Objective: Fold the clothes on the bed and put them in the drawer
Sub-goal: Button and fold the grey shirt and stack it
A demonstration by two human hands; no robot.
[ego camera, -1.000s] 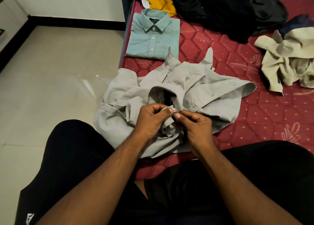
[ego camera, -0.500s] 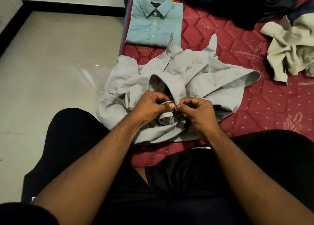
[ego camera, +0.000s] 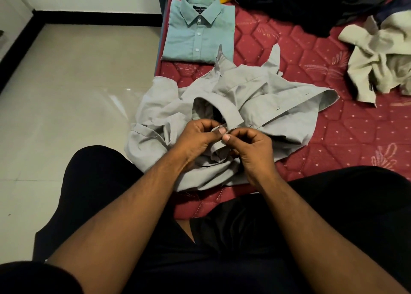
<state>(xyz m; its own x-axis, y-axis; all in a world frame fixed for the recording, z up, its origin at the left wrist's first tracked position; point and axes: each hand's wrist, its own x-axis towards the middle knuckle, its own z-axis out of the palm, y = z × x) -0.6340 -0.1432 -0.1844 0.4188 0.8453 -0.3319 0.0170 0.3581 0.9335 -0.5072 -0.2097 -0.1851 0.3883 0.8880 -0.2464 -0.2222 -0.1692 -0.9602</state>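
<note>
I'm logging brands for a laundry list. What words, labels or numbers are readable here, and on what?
Nothing can be read.
Green shirt: a dark label inside the collar carries pale lettering, too small and blurred to make out.
Grey shirt, pinched by the left hand and right hand: a dark patch shows inside the collar, no text legible.

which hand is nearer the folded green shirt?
Left. The left hand is below the green shirt, pinching the grey shirt; the right hand pinches it further right and lower.

Single head view, looking down, close over hands [ego camera: 224, 144], bed [ego camera: 311, 55].
</note>
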